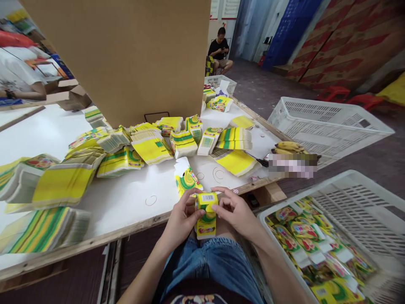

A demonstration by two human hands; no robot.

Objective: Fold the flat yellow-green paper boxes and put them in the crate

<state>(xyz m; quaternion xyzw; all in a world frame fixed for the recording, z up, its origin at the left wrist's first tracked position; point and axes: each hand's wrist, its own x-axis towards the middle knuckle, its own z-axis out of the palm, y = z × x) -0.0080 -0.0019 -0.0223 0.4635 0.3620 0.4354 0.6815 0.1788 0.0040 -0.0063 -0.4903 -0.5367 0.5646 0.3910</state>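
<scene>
My left hand (182, 216) has its fingers closed on a yellow and green box (206, 230), thumb on the front and index finger bent over the top. My right hand (236, 211) is on it too: thumb pressed to the right side, index finger along the top edge, the other fingers loosely curled. So both of us grip one box, held upright above my jeans (211, 257), just off the near edge of the desk (120, 192).

A barcode faces me near the box's top; the print below is too small for me to read. A second barcode shows on a stack (209, 141) towards the back of the desk. I can make out no brand name anywhere.

One single box with white flaps raised, the loose box (188, 179), lies just beyond my fingers. Three thin rings (151, 200) lie on the bare white top. The flat stacks overlap too much for me to count. One bunch of bananas (289, 147) sits at the right corner, beside a blurred-out patch.

I count three white baskets (335, 122); the nearest, at my right, holds a heap of packs (305, 236), too jumbled to number. One big carton (126, 59) stands behind the stacks, and one person (220, 48) sits beyond it.
</scene>
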